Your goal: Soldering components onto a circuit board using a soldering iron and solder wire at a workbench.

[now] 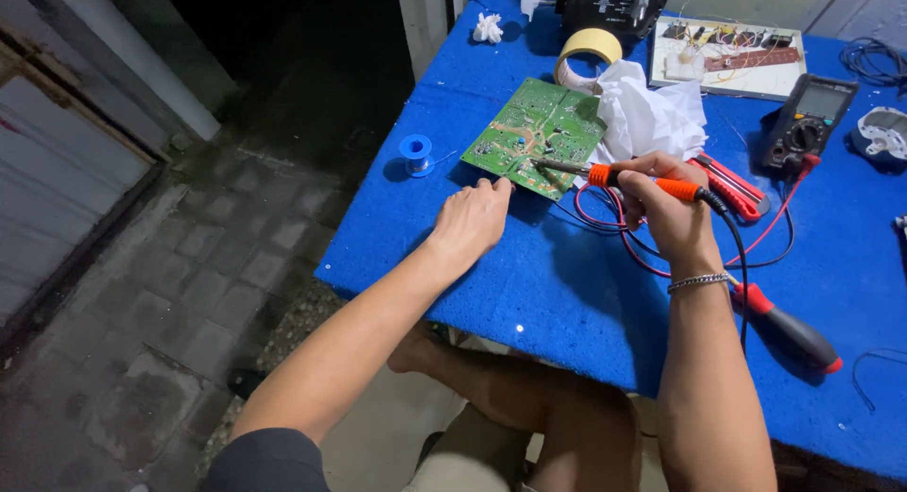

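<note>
Both forearms are reaching over the blue table [567, 294]. At centre, the right hand [666, 204] is clenching an orange iron [642, 182], its tip touching the green board [534, 133]; the left hand [470, 220], loosely curled and holding nothing, is steadying the board's edge. Soldering looks underway, unfinished; a solder spool [416, 154] is lying unused at nine o'clock.

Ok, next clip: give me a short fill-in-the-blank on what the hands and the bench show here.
1. The right hand holds a soldering iron with an ______ handle.
2. The iron's tip rests on a ______ circuit board.
3. The left hand lies at the board's near edge, on a table covered in ______.
4. Left of the board stands a small blue ______ of solder wire.

Missing words: orange; green; blue; spool
</note>
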